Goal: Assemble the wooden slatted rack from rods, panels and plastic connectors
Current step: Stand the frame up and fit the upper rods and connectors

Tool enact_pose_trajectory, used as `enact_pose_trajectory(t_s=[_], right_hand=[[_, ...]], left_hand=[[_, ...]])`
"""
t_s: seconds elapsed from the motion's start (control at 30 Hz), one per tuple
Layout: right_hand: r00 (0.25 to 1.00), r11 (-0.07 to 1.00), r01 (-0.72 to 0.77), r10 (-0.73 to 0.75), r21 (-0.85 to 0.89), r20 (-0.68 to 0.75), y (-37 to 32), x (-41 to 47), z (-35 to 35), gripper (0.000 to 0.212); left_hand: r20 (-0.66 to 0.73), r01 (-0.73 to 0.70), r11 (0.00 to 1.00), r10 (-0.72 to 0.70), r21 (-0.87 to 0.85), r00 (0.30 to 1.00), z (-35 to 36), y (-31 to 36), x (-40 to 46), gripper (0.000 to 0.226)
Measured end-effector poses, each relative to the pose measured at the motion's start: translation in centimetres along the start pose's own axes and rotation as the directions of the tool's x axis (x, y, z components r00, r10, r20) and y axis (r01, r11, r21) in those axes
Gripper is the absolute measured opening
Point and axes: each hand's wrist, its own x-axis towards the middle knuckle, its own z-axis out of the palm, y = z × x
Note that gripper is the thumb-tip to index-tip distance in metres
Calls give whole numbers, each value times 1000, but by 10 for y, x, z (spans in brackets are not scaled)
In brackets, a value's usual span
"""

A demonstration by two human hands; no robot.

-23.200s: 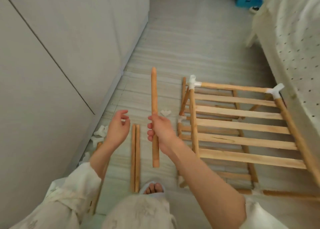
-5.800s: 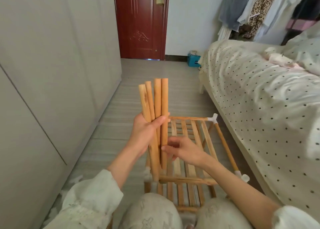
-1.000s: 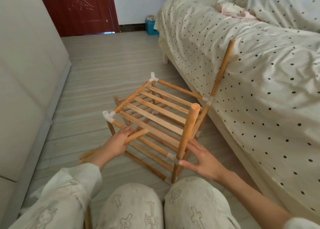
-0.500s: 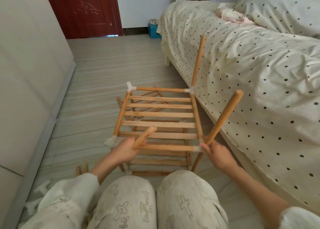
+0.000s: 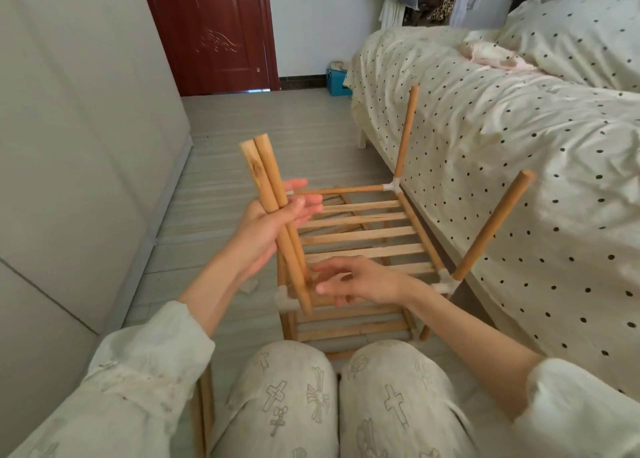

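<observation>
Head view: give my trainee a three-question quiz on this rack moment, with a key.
1. How many loose rods lie in the left hand?
2. True or false: the right hand grips a connector.
3. The two upright rods already fitted stand on which side of the slatted rack: A) bed side, B) wardrobe side?

Key: 1. two. 2. false, its fingers are loose and it holds nothing. 3. A.
</observation>
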Motion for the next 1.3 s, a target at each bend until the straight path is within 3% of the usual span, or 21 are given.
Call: enact_pose_trajectory(t_s=[0.17, 0.27, 0.3, 0.4, 0.47, 0.6, 0.73, 0.83, 0.9, 1.1, 1.3], right_hand=[[998, 983, 68, -66, -170, 17, -28, 39, 28, 27], [995, 975, 42, -61, -217, -80, -22, 51, 30, 14], [991, 985, 28, -50, -170, -125, -19, 53, 30, 10], [983, 977, 22, 17, 210, -182, -12, 56, 31, 9], [978, 965, 42, 14, 260, -209, -9, 60, 33, 13], [976, 991, 50, -23, 121, -216, -5, 72, 43, 18], [976, 998, 14, -26, -53, -218, 0, 83, 52, 14], [979, 965, 3, -57, -262, -198, -3, 87, 53, 10], [979, 925, 4, -81, -381, -188, -2, 88, 55, 14], [987, 867, -37, -47, -497, -155, 3, 88, 60, 25], [993, 887, 3, -59, -461, -105, -2, 85, 59, 15]], left_hand=[[-28, -29, 987, 34, 159, 999, -14, 8, -14, 30], [-204, 15, 999, -4, 53, 979, -40, -5, -30, 27], [-276, 38, 999, -27, 34, 961, -50, -14, -36, 26], [-396, 200, 976, -149, 91, 906, -74, -52, -55, 24], [-402, 328, 934, -250, 139, 881, -79, -76, -64, 25], [-317, 475, 847, -394, 240, 863, -75, -99, -67, 44], [-290, 495, 833, -424, 247, 858, -65, -106, -62, 32], [-246, 490, 830, -433, 268, 867, -62, -111, -61, 45], [-210, 480, 836, -435, 267, 875, -62, -113, -63, 40], [-219, 535, 826, -497, 177, 839, -68, -117, -66, 27], [-297, 543, 800, -469, 256, 832, -87, -113, -61, 33]])
